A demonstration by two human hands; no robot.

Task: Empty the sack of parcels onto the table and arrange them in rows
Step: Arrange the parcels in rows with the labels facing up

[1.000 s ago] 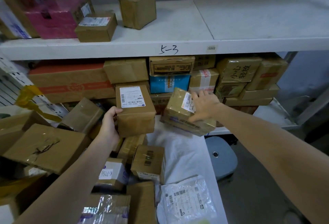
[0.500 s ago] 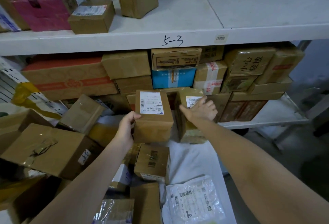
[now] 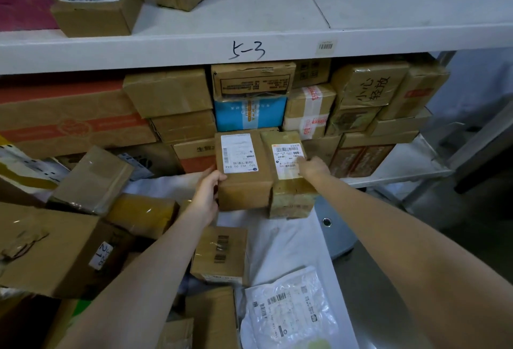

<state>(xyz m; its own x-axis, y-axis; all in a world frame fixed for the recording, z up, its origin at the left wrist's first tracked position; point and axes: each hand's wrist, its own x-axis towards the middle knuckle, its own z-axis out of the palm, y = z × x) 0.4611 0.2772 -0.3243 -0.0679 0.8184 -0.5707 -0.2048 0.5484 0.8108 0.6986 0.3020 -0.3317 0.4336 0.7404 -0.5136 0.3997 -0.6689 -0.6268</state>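
Brown cardboard all round: a labelled parcel (image 3: 244,179) and a taped parcel (image 3: 291,196) stand side by side, touching, at the far end of the white worktop (image 3: 288,243), close against the boxes stacked under the shelf (image 3: 249,51) marked 5-3. The left hand (image 3: 209,190) grips the labelled parcel at its near left corner, thumb on top. The right hand (image 3: 313,167) lies on the taped parcel with its fingertips on the white label; I cannot tell whether it clasps the box or only presses. Nearer, a small barcoded box (image 3: 222,254) and a clear plastic mailer (image 3: 288,312) lie on the worktop, with a jumble of cartons (image 3: 55,248) to the left.
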